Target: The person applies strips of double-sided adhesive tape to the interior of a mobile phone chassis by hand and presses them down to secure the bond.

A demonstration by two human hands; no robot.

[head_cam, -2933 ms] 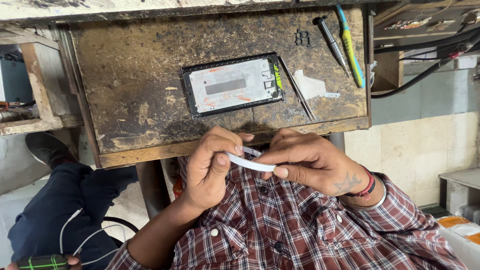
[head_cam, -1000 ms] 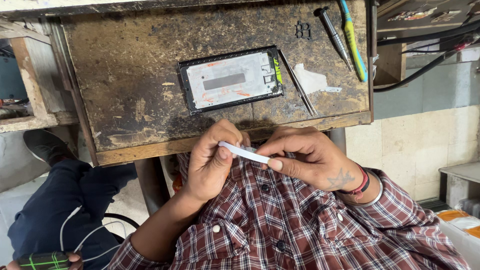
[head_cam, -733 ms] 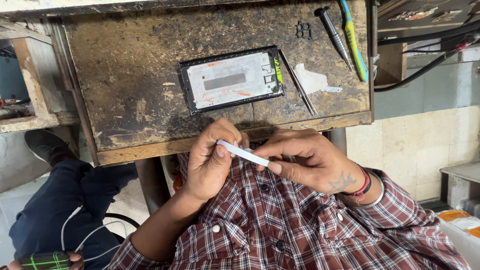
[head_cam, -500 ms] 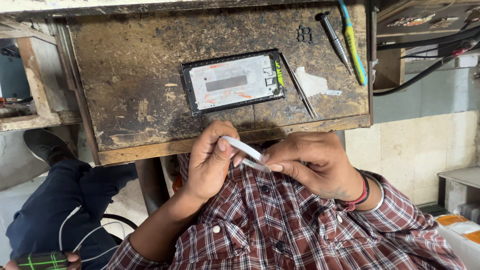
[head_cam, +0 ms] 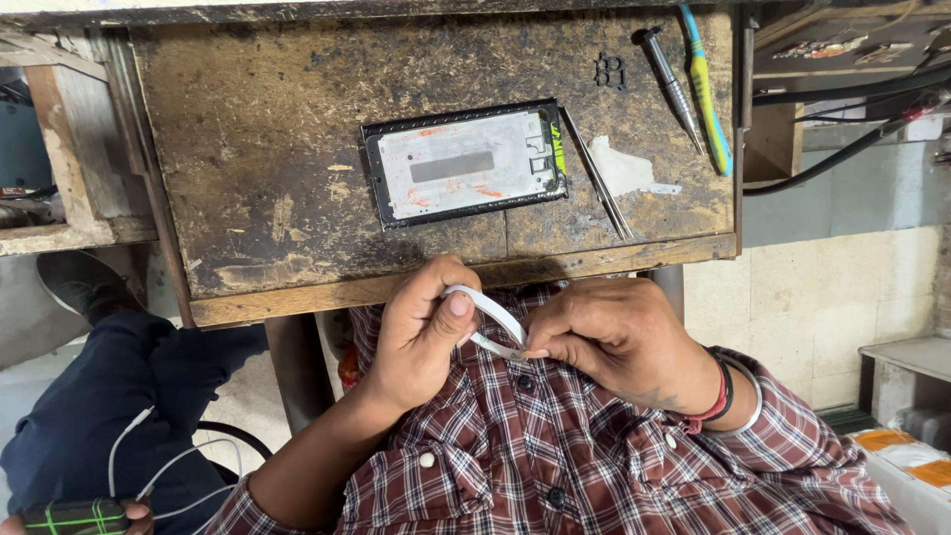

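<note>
My left hand [head_cam: 426, 332] and my right hand [head_cam: 619, 342] are close together just below the table's front edge, over my checked shirt. Between them they pinch a thin white strip [head_cam: 492, 315], which curves from my left thumb down to my right fingertips. My right wrist wears a red and a dark band. On the worn wooden table [head_cam: 258, 198] above lies an opened phone [head_cam: 464, 163] with a black rim and a pale inner plate, apart from both hands.
A thin metal rod [head_cam: 596, 176] and a white scrap [head_cam: 626, 170] lie right of the phone. A grey screwdriver [head_cam: 669, 84] and a green-blue tool [head_cam: 705, 89] lie at the far right. At lower left, another person's dark-trousered leg [head_cam: 119, 396] and a hand holding a device with a white cable [head_cam: 74, 516].
The white strip was held nearly straight between my hands; now it bends in a curve. My right hand has shifted slightly lower and closer to my left.
</note>
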